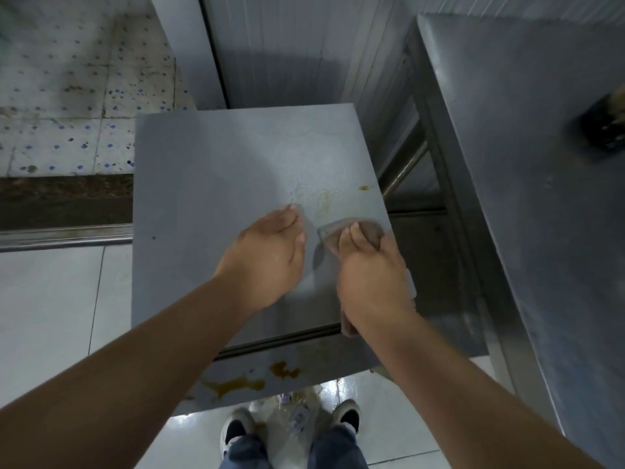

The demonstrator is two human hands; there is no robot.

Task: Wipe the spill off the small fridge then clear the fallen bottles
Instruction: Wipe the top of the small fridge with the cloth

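**Cloth on the fridge top, bottle on the floor**

The person stands over the small fridge (216, 170), both arms stretched out across its grey top. The right hand (370, 275) has its fingers curled down onto a brown cloth (367, 231), pinning it to the surface near the fridge's 4 o'clock edge; one end of the cloth pokes out past the fingertips, another hangs below the wrist. The left hand (267, 257) sits just beside it at its 9 o'clock, fingers straight and close together, holding nothing; whether it touches the surface I cannot tell.

A faint yellowish smear (324, 198) lies at 12 o'clock from the cloth, with a small amber drop (364, 188) at 1 o'clock, near the fridge's right edge. On the front face of the fridge, at 6 o'clock from the hands, amber streaks (236, 385) and a blotch (284, 370) have run down.

On the wet, glossy floor tiles between the person's shoes (238, 431), a clear bottle (299, 418) lies on its side. A steel table (527, 164) stands at 3 o'clock, just beside the fridge.
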